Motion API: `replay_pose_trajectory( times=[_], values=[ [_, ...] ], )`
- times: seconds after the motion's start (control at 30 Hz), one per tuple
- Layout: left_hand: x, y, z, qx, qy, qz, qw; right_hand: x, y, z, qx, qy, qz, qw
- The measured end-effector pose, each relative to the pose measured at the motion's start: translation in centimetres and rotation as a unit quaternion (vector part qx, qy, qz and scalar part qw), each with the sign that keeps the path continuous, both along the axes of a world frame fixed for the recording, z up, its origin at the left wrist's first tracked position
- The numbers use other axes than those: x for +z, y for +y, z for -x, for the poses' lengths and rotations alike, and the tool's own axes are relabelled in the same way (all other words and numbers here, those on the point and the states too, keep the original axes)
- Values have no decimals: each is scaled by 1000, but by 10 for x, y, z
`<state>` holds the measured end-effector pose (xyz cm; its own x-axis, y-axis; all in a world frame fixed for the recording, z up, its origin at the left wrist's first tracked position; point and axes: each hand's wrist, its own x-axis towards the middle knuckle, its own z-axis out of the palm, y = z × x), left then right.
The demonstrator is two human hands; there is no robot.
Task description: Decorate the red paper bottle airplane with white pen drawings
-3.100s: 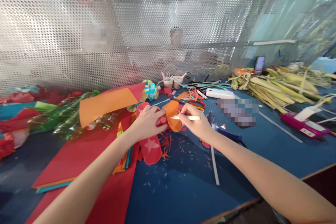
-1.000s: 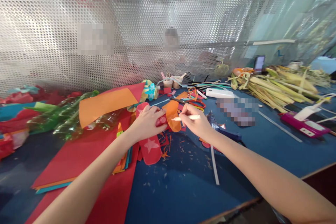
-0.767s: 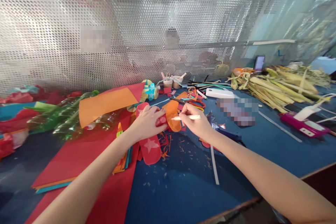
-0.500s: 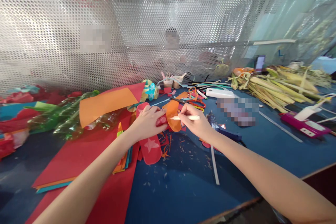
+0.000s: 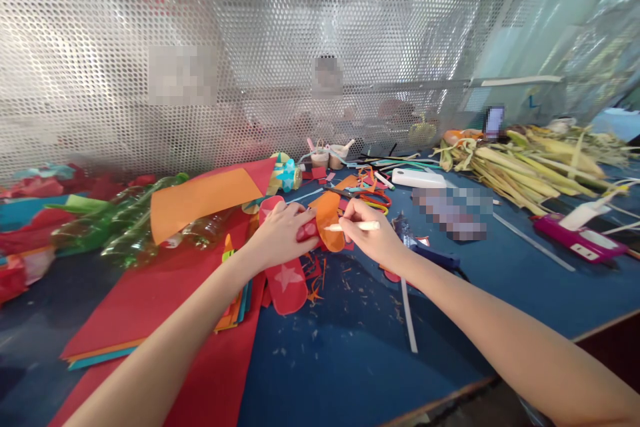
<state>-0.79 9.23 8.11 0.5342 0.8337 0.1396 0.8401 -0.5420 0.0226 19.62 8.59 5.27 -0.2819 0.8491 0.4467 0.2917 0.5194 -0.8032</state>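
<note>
My left hand (image 5: pixel 287 232) lies across a long red piece with pale stars (image 5: pixel 289 287). Its thumb and forefinger hold a smaller red piece (image 5: pixel 307 231) with round marks, against the edge of a curved orange sheet (image 5: pixel 330 220). What lies under the palm is hidden. Pinched in my right hand (image 5: pixel 367 230) is a white marker pen (image 5: pixel 369 225), its tip pointing left and over the orange sheet. Whether the tip touches the sheet is hard to tell. Red and orange scraps (image 5: pixel 315 280) lie just below the hands.
Red card (image 5: pixel 150 293), an orange sheet (image 5: pixel 205 200) and green plastic bottles (image 5: pixel 145 213) lie to the left. A glue gun (image 5: pixel 435 253), a white device (image 5: pixel 419 178), dried husks (image 5: pixel 535 163) and a magenta power strip (image 5: pixel 580 240) are on the right. A perforated metal panel (image 5: pixel 250 67) stands behind.
The marker's tip has shifted slightly left and down over the orange sheet, with my right hand. My left hand stays in place.
</note>
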Motion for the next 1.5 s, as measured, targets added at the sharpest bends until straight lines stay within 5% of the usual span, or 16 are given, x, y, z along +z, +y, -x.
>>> replay_pose_trajectory(
  times=[1.5],
  values=[
    [-3, 1, 0, -10, -13, -2, 1000, 0, 1, 0, -9, 6, 6, 1000]
  ],
)
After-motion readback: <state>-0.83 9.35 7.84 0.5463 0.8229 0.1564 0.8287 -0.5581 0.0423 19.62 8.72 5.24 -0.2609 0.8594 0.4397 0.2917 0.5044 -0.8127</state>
